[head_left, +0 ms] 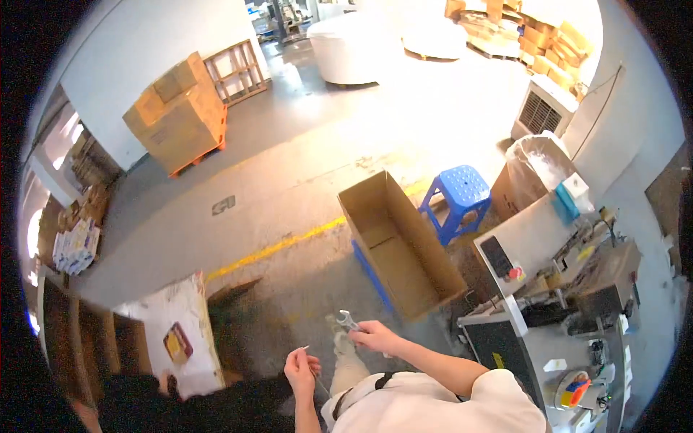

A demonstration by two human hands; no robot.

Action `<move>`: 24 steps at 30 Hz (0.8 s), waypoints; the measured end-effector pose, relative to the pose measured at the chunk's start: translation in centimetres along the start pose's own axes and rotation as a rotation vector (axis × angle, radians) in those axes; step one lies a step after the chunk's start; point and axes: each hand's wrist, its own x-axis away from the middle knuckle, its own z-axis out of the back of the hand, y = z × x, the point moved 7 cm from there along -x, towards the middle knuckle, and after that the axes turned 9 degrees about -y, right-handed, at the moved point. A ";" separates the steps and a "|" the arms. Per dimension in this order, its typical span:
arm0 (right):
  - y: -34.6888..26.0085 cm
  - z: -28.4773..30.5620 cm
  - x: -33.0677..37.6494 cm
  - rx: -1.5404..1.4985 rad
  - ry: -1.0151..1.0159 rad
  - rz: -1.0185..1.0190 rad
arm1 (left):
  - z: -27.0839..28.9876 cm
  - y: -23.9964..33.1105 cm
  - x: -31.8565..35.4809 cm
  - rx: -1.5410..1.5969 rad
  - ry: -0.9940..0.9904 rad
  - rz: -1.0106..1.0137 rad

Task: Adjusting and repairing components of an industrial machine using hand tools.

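In my right hand (377, 338) is a silver open-end wrench (347, 318), its jaw pointing away from me past the fingers. My left hand (299, 368) is closed in a pinch, a little nearer and to the left, apart from the wrench. A small whitish tip shows at its fingertips, too small to name. Both hands are in the air in front of my body, above the floor.
Ahead stands an open cardboard box (404, 267), with a blue plastic stool (462, 191) beside it. A cluttered workbench (498, 346) is on the right. To the left is a white-topped table (198, 361). Stacked cartons (180, 115) stand on an orange pallet farther off.
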 end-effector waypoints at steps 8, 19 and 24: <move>-13.9 7.9 -21.3 -0.107 0.160 0.033 | -4.0 15.2 -30.8 -0.260 -0.360 -0.065; -29.9 28.6 -49.4 -0.256 0.257 0.359 | -22.4 27.5 -71.2 -0.345 -0.710 -0.043; -34.8 40.8 -56.6 -0.414 0.351 0.592 | -33.1 33.0 -82.5 -0.379 -0.763 -0.052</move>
